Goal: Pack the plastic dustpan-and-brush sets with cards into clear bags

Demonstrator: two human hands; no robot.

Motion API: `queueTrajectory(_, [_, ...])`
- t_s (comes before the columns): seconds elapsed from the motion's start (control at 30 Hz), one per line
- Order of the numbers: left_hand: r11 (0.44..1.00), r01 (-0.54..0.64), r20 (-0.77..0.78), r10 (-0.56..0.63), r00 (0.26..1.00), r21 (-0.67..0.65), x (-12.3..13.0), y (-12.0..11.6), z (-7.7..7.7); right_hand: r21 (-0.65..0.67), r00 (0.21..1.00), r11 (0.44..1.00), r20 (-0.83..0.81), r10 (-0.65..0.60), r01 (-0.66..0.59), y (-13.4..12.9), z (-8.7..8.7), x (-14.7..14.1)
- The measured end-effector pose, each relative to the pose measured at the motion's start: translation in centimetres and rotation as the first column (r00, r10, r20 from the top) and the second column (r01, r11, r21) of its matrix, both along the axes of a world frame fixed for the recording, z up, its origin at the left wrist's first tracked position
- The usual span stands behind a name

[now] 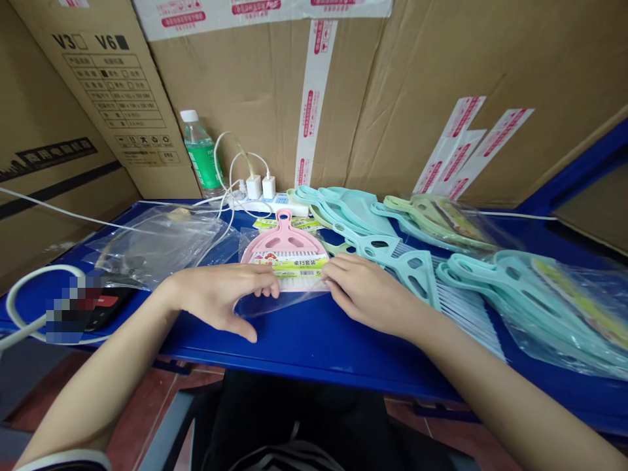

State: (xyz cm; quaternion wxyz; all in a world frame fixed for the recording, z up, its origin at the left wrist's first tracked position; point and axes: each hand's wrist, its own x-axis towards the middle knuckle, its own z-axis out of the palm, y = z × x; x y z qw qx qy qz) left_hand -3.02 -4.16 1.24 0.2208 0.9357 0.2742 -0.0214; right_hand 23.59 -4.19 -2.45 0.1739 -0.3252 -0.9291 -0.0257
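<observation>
A pink dustpan and brush set (283,243) lies on the blue table with its handle pointing away, a printed label card (299,264) across it and clear plastic around its lower part. My left hand (223,297) is at the set's left side, thumb spread away from the curled fingers, with nothing visibly gripped. At the lower right corner of the set, my right hand (366,288) pinches the edge of the clear plastic bag (282,303) between thumb and fingers.
Several teal dustpans and brushes (417,271) lie right of the set, some bagged. Empty plastic bags (152,242) and a dark device (110,307) are on the left. A power strip (289,206) and a green-labelled bottle (202,157) stand behind, before cardboard.
</observation>
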Motion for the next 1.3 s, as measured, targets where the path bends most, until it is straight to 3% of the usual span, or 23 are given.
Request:
queueTrajectory(0.4, [0.998, -0.032, 0.041, 0.03, 0.999, 0.052, 0.8, 0.2, 0.2, -0.027, 1.0, 0.999, 0.008, 0.017, -0.017, -0.1, -0.1, -0.4])
queueTrajectory(0.73, [0.948, -0.229, -0.015, 0.238, 0.971, 0.221, 0.6, 1.0, 0.0, -0.036, 0.999, 0.998, -0.001, -0.046, 0.046, 0.3, -0.4, -0.4])
queueTrajectory(1.3, [0.89, -0.28, -0.114, 0.34, 0.933, 0.36, 1.0, 1.3, -0.1, -0.175, 0.97, 0.98, -0.207, -0.126, 0.089, 0.5, -1.4, -0.8])
